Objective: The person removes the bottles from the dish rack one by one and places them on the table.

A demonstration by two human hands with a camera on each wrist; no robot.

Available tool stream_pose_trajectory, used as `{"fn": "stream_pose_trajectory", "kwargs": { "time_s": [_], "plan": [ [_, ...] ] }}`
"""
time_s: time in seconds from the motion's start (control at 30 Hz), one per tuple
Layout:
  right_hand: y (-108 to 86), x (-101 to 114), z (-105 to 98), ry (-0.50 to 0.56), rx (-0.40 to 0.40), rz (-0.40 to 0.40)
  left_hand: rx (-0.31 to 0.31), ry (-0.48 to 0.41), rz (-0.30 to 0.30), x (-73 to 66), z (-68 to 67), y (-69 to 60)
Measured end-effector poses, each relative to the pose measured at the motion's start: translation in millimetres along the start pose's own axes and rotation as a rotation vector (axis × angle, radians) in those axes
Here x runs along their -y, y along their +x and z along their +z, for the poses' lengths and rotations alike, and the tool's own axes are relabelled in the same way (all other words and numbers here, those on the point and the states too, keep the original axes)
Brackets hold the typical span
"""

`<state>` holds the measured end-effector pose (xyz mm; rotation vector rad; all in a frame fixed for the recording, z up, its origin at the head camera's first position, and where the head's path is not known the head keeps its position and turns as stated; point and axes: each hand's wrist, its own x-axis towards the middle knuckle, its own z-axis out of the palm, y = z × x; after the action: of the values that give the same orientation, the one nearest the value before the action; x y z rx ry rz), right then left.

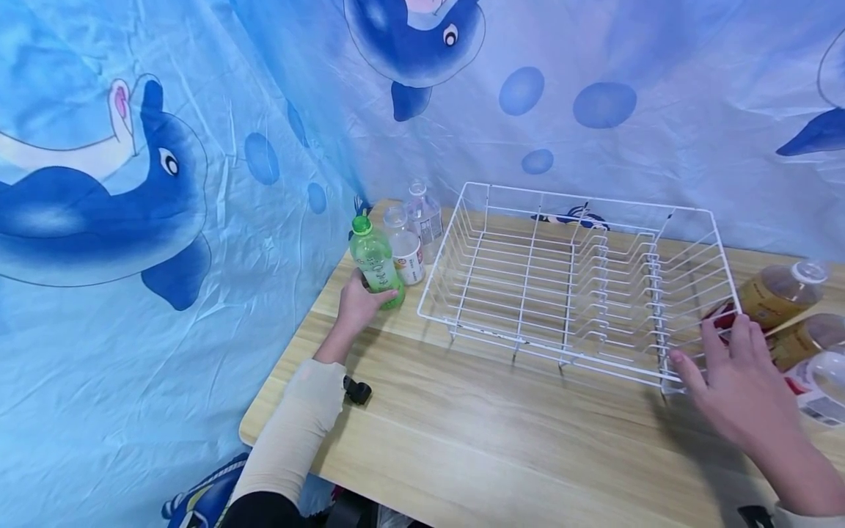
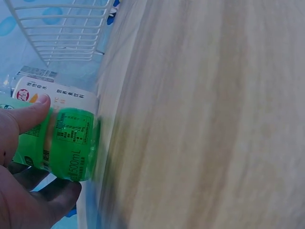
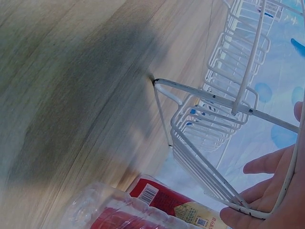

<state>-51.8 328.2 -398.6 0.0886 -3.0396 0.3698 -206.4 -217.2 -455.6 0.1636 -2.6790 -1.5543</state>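
My left hand (image 1: 359,304) holds a green bottle (image 1: 374,253) upright near the table's left edge, its thumb across the front. In the left wrist view, the thumb and fingers reach round the bottle's green label (image 2: 74,143). Over the front right corner of a white wire dish rack (image 1: 515,341) lies my right hand (image 1: 746,385), covering that corner. The right wrist view shows the hand's fingers (image 3: 267,162) fairly straight, some touching the rack's rim. Behind the green bottle stand a clear bottle with a white label (image 1: 408,257) and another clear bottle (image 1: 425,220).
Right of the rack are two amber-labelled bottles, one farther back (image 1: 782,293) and one nearer (image 1: 808,341). A clear bottle with a red and white label (image 1: 821,389) is in front of them. Wooden tabletop (image 1: 462,425) extends before the rack; a blue dolphin-print curtain (image 1: 277,95) surrounds it.
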Motion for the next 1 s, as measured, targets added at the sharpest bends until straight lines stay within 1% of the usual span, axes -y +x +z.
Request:
{"fn": "stream_pose_trajectory", "kwargs": {
  "time_s": [0.17,0.27,0.3,0.37,0.43,0.5,0.53,0.57,0.63,0.7,0.77,0.83,0.9,1.0],
  "plan": [
    [-24.8,-6.2,-9.7,-0.026,0.001,0.081,0.058,-0.026,0.02,-10.5,22.9,10.7],
    [-38.0,-6.4,-11.3,-0.025,-0.013,0.107,0.095,-0.027,0.024,-14.7,30.6,15.2],
    [-40.9,-5.5,-11.0,-0.018,-0.033,0.104,0.102,-0.026,0.029,-14.7,31.1,16.2],
    [-42.5,-0.3,-9.0,-0.004,-0.077,0.086,0.108,-0.037,0.05,-12.0,27.1,17.2],
    [-38.4,8.9,-5.3,0.011,-0.119,0.054,0.089,-0.06,0.077,-6.3,15.8,15.6],
    [-22.3,21.3,0.1,0.027,-0.128,0.002,0.028,-0.08,0.094,3.7,-6.7,5.8],
    [-14.1,28.1,2.7,0.031,-0.117,-0.012,-0.003,-0.085,0.097,7.6,-18.6,-0.5],
    [-6.5,34.7,5.2,0.035,-0.106,-0.025,-0.033,-0.074,0.08,10.3,-30.0,-8.1],
    [4.6,46.0,7.7,0.036,-0.061,-0.026,-0.086,-0.03,0.039,12.3,-49.1,-24.2],
    [11.7,53.6,8.1,0.028,-0.031,-0.025,-0.13,0.032,-0.006,10.3,-61.3,-39.5],
    [14.7,58.0,7.0,0.017,-0.012,-0.023,-0.169,0.092,-0.029,6.2,-67.0,-53.2],
    [15.5,60.0,5.5,0.005,-0.002,-0.021,-0.217,0.138,0.001,1.8,-67.5,-63.3],
    [14.3,60.0,3.8,0.0,0.002,-0.022,-0.257,0.164,0.04,-4.3,-64.3,-72.6],
    [10.9,58.4,1.3,-0.007,0.004,-0.019,-0.315,0.19,0.141,-12.9,-55.8,-83.8]
  ]
}}
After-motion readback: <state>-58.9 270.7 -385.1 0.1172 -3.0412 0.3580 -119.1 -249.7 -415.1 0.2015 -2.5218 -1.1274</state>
